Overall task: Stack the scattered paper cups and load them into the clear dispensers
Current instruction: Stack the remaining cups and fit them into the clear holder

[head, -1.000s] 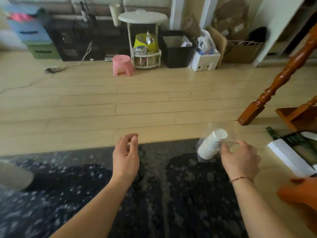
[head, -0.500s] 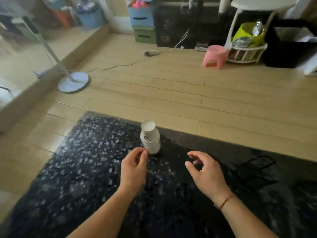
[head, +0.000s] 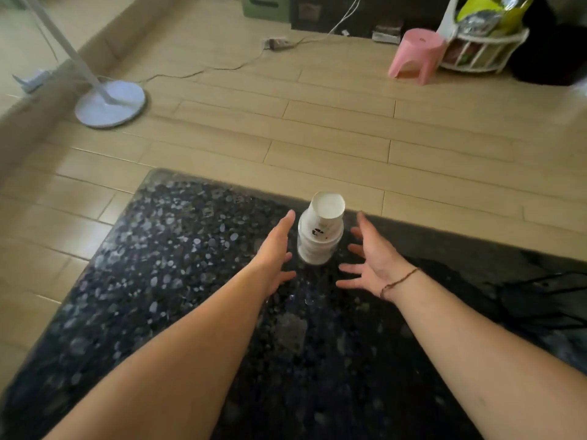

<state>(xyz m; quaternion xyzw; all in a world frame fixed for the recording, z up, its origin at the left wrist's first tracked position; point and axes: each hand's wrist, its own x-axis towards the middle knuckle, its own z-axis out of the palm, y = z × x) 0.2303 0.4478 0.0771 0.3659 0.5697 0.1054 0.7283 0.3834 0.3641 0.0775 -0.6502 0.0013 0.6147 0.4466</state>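
One stack of white paper cups (head: pixel 320 231) stood upside down near the far edge of a dark speckled stone tabletop (head: pixel 165 258), and two bare hands flanked it. The stack showed a flat round base on top, tilted slightly toward the right, with several nested rims bunched at the bottom; the exact number of cups could not be told. A small dark printed mark sat on the side of the uppermost cup, and the rest of the paper was plain white. The left hand (head: pixel 275 249) lay just beside the stack on its left, fingers straight and held together, palm turned toward the cups, gripping nothing. The right hand (head: pixel 370 260) lay just beside the stack on its right, fingers spread and straight, palm also facing inward, holding nothing; one thin cord bracelet (head: pixel 398 282) circled that wrist. Whether either hand touched the cups could not be told, though a narrow gap seemed to show on each side. Beyond the tabletop ran pale wooden floorboards (head: pixel 333 131), on which stood one round white fan base (head: pixel 110 103) at the left, one pink plastic stool (head: pixel 416 55) at the upper right, one white wire rack (head: pixel 484 55) just beside the stool, and one power strip (head: pixel 278 43) with its cable trailing across the boards.
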